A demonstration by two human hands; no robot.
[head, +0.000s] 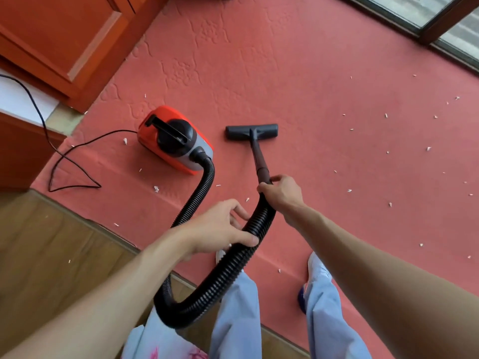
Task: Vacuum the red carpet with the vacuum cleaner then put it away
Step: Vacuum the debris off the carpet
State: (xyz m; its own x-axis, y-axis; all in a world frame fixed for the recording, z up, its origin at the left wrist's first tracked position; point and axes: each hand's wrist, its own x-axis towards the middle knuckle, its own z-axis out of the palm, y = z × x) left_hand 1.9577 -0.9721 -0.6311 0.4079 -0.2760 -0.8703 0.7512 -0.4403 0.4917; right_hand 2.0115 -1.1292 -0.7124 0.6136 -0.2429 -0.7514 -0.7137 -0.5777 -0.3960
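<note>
A red embossed carpet (298,81) covers most of the floor, dotted with several small white scraps (386,115). The orange and grey vacuum cleaner (175,139) sits on the carpet at the centre left. Its black ribbed hose (204,291) loops down past my legs and back up. My left hand (220,229) grips the hose at mid-length. My right hand (281,193) holds the wand (258,156) where it joins the hose. The dark floor nozzle (251,131) lies flat on the carpet, right of the vacuum body.
A black power cord (55,154) trails left from the vacuum across the carpet edge. Orange-red wooden cabinets (64,40) stand at the upper left. Wood flooring (51,244) borders the carpet at the lower left. A glass door frame (440,24) runs along the upper right. My feet stand on the carpet.
</note>
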